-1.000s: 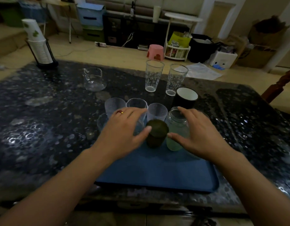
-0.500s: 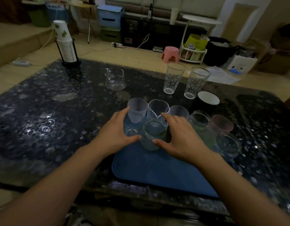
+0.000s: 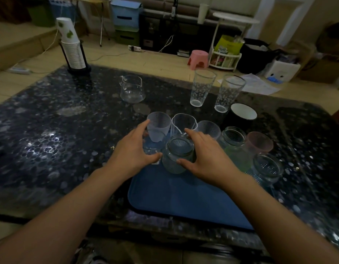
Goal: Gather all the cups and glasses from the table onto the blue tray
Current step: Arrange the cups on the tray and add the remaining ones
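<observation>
The blue tray (image 3: 183, 197) lies at the table's near edge. At its far end stands a clear jar (image 3: 177, 155). My right hand (image 3: 204, 157) wraps it from the right, thumb on its front. My left hand (image 3: 134, 151) curls around a short clear glass (image 3: 153, 149) just left of the jar, thumb against the jar, fingertips at a frosted cup (image 3: 158, 128). Behind them are a clear glass (image 3: 183, 123) and another frosted cup (image 3: 208, 128). To the right sit a greenish jar (image 3: 233, 138), a pink cup (image 3: 259, 142) and a second clear jar (image 3: 267, 168).
Farther back on the dark table stand a black mug (image 3: 243, 113), two tall patterned glasses (image 3: 202, 88) (image 3: 229, 94) and a glass pitcher (image 3: 132, 89). A stack of paper cups (image 3: 72, 46) in a holder occupies the far left corner.
A second ago my hands flanked a dark green cup and a jar; they have shifted left and now close around the clear jar and short glass. Little has moved in the last half second.
</observation>
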